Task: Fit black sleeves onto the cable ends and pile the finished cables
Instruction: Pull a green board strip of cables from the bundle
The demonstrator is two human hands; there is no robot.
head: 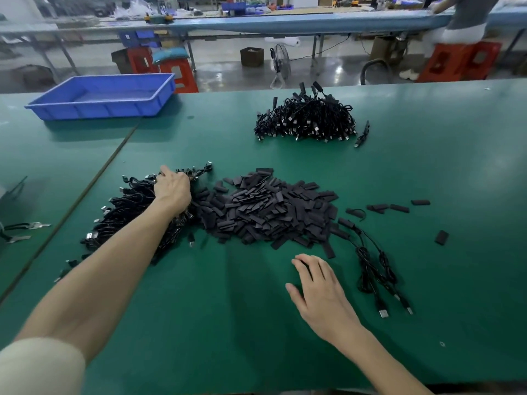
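Two hands — L hand [172,189] grips tangled black cables [128,208]; R hand [319,292] flat, fingers relaxed.

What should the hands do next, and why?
Probably the left hand should lift one cable out of the near cable pile it reaches into, because the right hand lies open beside the sleeve pile, with no cable between the hands yet.

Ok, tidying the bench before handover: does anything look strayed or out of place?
A few black sleeves lie scattered right of the sleeve pile. One cable lies just off the far cable pile. Nothing looks damaged.
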